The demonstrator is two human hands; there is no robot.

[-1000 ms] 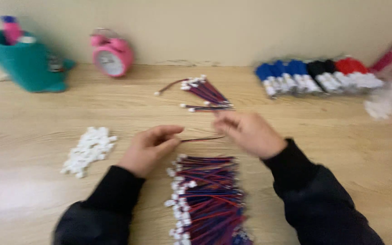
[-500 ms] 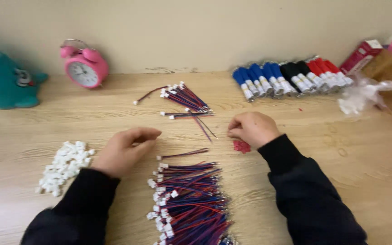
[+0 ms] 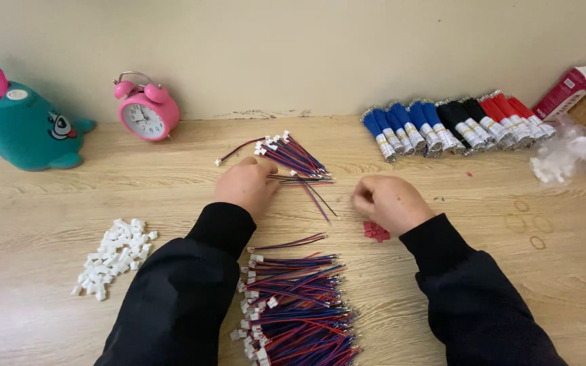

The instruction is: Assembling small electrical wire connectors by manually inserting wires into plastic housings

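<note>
Red bits point(image 3: 376, 232) are lying under the curled right hand point(image 3: 389, 202) (grip unclear), while the left hand point(image 3: 247, 184), having moved forward, is touching the far wires point(image 3: 293, 157).

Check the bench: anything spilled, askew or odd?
Mostly tidy. One wire lies apart from the far pile by the left hand, and another strays above the near pile. Loose rubber bands lie at the right.

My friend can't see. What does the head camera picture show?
Two hands in black sleeves work at a wooden table: the left hand touches a small bunch of red-and-blue wires, and the right hand rests closed by tiny red pieces. A bigger wire pile lies nearer, with a pink alarm clock behind.
</note>
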